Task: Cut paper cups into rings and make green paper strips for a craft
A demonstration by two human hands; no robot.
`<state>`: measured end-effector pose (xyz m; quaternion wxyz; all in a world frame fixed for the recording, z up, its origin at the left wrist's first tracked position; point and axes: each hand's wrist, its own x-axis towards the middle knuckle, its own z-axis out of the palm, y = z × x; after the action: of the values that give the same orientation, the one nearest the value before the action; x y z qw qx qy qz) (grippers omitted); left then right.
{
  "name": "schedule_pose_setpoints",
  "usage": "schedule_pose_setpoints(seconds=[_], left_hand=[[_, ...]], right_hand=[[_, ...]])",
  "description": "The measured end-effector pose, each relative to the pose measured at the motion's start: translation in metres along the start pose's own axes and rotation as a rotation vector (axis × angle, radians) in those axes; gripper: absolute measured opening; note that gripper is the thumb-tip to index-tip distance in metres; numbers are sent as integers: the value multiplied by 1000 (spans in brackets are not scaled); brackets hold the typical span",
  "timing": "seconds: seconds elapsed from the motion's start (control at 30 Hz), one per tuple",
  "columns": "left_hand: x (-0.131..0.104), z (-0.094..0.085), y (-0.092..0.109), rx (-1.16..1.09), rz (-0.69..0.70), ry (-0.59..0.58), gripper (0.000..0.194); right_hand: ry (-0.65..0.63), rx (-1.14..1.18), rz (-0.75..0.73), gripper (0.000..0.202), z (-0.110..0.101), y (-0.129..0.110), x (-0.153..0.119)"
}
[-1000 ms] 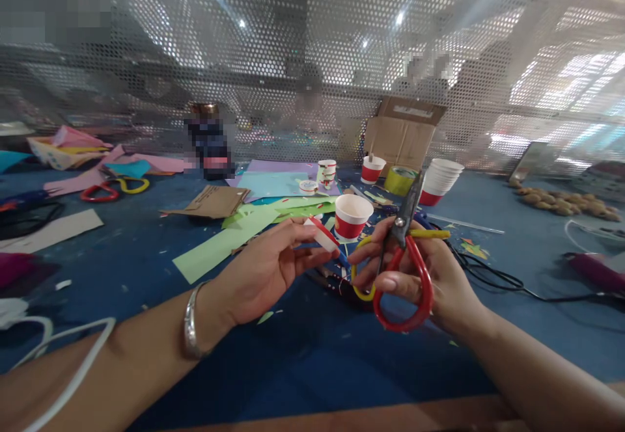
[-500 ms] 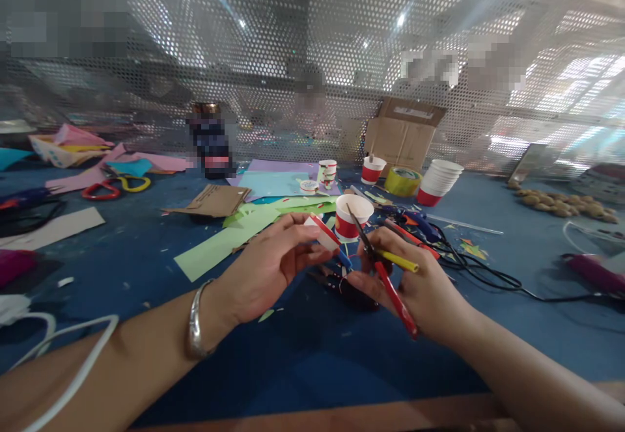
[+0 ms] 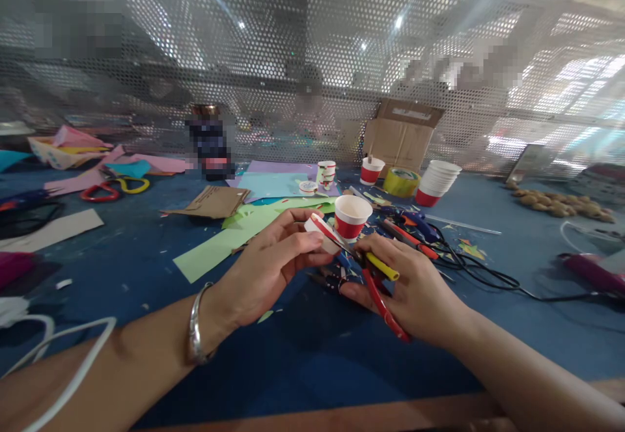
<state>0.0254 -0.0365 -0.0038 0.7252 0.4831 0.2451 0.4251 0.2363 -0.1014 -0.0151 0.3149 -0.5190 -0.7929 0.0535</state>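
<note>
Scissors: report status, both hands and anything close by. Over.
Left hand holding white, red-banded piece. Right hand on scissors, blades at the piece's edge. Red-and-white cup upright just beyond.

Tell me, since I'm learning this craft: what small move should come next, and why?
I'd probably close the scissors gently with the right hand, holding the left hand steady. The left hand pinches the white-and-red piece, and the blades appear to be at its edge, so a small snip seems to suit; how far they are open is hard to see.
</note>
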Motion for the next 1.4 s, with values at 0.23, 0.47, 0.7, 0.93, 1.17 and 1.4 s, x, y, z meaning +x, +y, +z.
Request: schedule_pose_setpoints(seconds=[0.23, 0.47, 0.7, 0.93, 1.17, 1.4], left_hand=[[1, 0, -2, 33, -17, -25, 23], [-2, 2, -2, 34, -22, -6, 22], [-2, 1, -2, 73, -7, -44, 18], [-2, -1, -2, 72, 5, -26, 20], [-4, -3, -2, 118, 49, -46, 21], [-3, -2, -2, 138, 71, -61, 21]], right_hand=[[18, -23, -57, 32, 0, -2, 1], [5, 39, -64, 25, -1, -5, 0], [-23, 106, -19, 26, -3, -9, -1], [-37, 122, 17, 28, -3, -9, -2], [-43, 142, 26, 29, -5, -10, -3], [-58, 150, 23, 30, -5, -9, -4]])
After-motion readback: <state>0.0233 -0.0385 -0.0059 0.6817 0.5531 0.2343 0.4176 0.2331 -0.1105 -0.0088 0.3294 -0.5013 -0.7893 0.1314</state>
